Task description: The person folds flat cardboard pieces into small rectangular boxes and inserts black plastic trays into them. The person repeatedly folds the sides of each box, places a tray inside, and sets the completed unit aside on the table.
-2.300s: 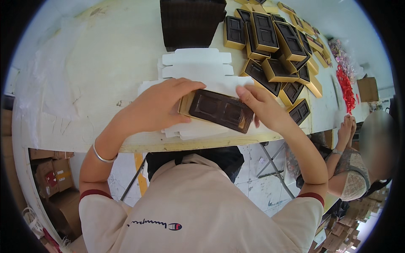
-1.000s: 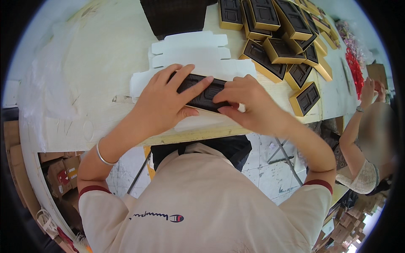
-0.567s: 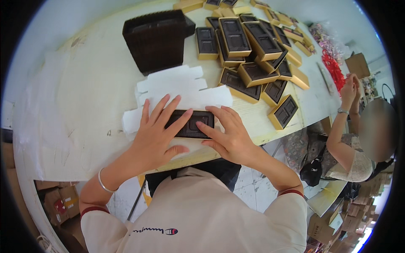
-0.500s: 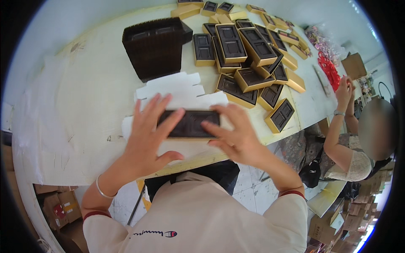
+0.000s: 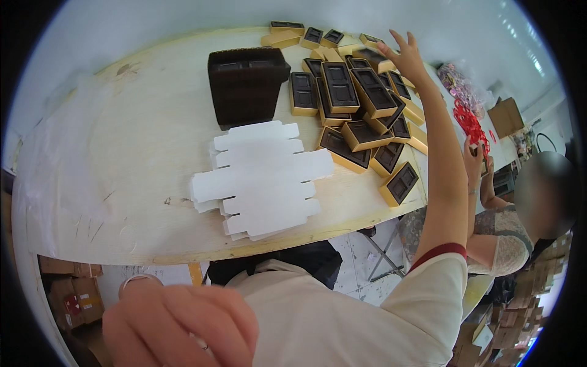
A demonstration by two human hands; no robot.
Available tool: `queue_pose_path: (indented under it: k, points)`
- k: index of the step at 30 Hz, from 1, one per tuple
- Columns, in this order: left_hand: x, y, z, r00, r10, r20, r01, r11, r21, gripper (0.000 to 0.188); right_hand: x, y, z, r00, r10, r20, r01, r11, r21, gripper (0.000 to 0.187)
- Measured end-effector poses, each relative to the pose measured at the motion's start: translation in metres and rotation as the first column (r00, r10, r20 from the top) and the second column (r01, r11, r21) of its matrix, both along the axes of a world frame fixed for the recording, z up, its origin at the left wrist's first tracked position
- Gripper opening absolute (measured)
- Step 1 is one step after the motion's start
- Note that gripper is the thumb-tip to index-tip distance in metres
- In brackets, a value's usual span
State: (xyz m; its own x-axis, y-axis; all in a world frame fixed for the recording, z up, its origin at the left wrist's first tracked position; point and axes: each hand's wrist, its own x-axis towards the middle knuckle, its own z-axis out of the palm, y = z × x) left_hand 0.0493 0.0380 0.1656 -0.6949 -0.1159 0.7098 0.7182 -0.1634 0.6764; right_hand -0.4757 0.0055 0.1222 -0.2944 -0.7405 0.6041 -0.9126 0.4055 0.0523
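My right hand (image 5: 406,56) is stretched over the far right of the table, fingers spread and holding nothing. Just beside its fingertips, a gold box with a dark insert (image 5: 373,59) looks smeared by motion on top of the pile. My left hand (image 5: 180,321) is raised close to the camera at the lower left, its fingers curled; whatever may be inside them is hidden. In front of me lies a stack of flat white die-cut box blanks (image 5: 263,177). Behind it stands a tall stack of dark brown plastic trays (image 5: 244,92).
Several gold boxes with dark inserts (image 5: 340,85) are heaped right of the tray stack. Red ribbon-like material (image 5: 469,122) and clear plastic-wrapped items (image 5: 458,85) lie farther right. A co-worker (image 5: 498,238) sits at the right. Cardboard cartons (image 5: 88,300) are stored below the table at left.
The dark-topped box between my hands has left the white blanks. My right hand has moved far right over the pile and spread open; my left hand has come up toward the camera and curled.
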Motion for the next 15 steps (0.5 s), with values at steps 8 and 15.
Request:
queue_pose_path:
  k: [8,15]
  points:
    - [0.019,0.015,-0.008,0.998,-0.047,0.045,0.043,0.995,0.092,0.035,0.238,0.095,-0.032,0.657,0.696,0.292,-0.754,0.6,0.267,0.039]
    - [-0.015,-0.037,-0.101,0.617,0.766,0.183,-0.233,0.4,-0.886,0.046,0.26,0.128,-0.101,0.654,0.616,0.438,-0.751,0.595,0.286,0.058]
